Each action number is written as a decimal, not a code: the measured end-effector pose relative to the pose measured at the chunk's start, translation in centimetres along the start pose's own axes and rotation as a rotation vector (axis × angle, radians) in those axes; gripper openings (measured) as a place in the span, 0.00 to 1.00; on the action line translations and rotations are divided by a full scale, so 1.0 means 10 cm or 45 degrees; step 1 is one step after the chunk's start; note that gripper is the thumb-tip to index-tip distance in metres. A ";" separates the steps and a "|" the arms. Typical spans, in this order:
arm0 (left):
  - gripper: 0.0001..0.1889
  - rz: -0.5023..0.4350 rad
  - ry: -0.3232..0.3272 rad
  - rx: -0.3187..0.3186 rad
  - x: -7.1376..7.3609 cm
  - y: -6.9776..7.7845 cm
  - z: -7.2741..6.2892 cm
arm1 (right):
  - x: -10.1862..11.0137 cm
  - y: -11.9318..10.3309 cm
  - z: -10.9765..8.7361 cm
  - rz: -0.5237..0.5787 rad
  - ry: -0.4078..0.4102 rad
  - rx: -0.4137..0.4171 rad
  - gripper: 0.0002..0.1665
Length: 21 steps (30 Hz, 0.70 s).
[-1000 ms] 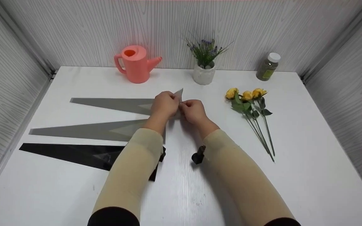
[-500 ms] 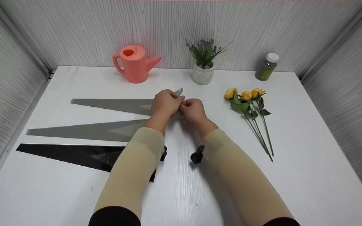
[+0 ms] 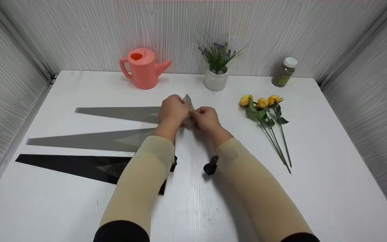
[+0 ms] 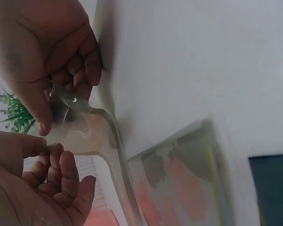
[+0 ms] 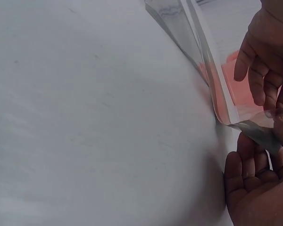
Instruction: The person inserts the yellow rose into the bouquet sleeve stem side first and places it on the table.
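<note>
A long, tapering grey see-through flower sleeve (image 3: 123,112) lies at the back of the row, its narrow end to the left. At its wide right end my left hand (image 3: 173,109) pinches the film edge between thumb and fingers. Facing it, my right hand (image 3: 207,117) pinches the same end. Between them the film (image 5: 257,132) stands raised and bent, with a pointed corner above the left hand. In the left wrist view the two film layers (image 4: 111,136) are parted near the fingertips. A second grey sleeve (image 3: 89,138) and a black sleeve (image 3: 69,164) lie nearer, partly under the left arm.
Along the back wall stand a pink watering can (image 3: 143,70), a potted plant (image 3: 216,79) and a jar with a white lid (image 3: 283,74). Several yellow roses (image 3: 262,102) lie to the right, stems toward the front. Black wrist camera mounts (image 3: 210,166) hang under the forearms.
My left hand has shifted slightly left, and the sleeve's raised corner has moved left with it. More film shows between the hands. The right hand keeps nearly the same place.
</note>
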State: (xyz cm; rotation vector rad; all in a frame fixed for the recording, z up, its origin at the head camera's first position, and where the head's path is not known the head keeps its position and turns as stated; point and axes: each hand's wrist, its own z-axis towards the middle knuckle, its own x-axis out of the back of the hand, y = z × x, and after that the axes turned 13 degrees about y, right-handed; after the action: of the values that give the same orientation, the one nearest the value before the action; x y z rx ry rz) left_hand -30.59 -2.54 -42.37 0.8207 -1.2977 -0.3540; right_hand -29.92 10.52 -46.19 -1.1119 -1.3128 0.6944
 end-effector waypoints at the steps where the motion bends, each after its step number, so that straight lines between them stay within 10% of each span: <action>1: 0.12 0.011 0.009 0.000 0.00 0.00 0.00 | 0.00 0.00 0.00 -0.006 0.006 -0.008 0.16; 14: 0.06 0.128 0.069 -0.071 0.01 0.02 -0.01 | 0.01 -0.04 0.04 -0.252 0.050 0.103 0.07; 21: 0.13 0.287 -0.029 -0.122 0.02 -0.01 0.01 | 0.00 -0.03 0.05 -0.215 0.057 0.112 0.08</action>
State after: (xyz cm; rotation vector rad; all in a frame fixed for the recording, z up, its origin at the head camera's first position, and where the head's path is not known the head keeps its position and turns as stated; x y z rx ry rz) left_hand -30.61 -2.75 -42.31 0.5840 -1.3687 -0.2440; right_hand -30.47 10.55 -46.00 -0.9291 -1.3084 0.5931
